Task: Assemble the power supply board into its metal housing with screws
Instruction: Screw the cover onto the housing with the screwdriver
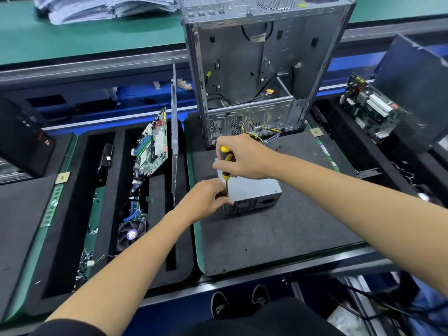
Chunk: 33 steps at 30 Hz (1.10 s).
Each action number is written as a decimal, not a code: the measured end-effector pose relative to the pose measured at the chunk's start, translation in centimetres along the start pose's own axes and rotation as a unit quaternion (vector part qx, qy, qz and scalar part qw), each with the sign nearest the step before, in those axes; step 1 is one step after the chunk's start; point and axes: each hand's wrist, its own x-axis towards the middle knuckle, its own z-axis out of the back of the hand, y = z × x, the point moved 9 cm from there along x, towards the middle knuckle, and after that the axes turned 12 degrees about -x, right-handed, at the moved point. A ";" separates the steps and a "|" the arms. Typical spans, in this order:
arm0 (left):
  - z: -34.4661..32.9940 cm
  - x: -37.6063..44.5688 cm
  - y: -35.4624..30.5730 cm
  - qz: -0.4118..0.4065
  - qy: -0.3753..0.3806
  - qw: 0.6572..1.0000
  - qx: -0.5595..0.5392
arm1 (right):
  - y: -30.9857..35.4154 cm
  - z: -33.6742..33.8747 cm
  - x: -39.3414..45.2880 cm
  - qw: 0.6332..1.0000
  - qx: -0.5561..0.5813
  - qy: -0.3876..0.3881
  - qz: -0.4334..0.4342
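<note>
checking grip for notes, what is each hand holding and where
Right hand grips the screwdriver by its handle; left hand pinches its shaft low, at the power supply housing.

The yellow-and-black screwdriver tip and any screw sit hidden behind the left hand; the grey metal power supply housing hides its board.

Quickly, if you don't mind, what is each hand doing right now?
Left hand: fingers curled against the power supply housing, at the screwdriver's shaft.
Right hand: grips the screwdriver handle.
</note>
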 end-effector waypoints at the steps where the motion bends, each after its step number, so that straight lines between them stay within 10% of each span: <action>1: 0.0 -0.1 0.1 0.000 -0.010 1.000 -0.005 | 0.0 -0.1 0.0 1.000 -0.001 0.005 0.002; 33: 0.2 0.2 1.8 0.051 0.032 0.986 -0.157 | 4.6 -0.3 -0.1 0.930 -0.325 0.112 0.134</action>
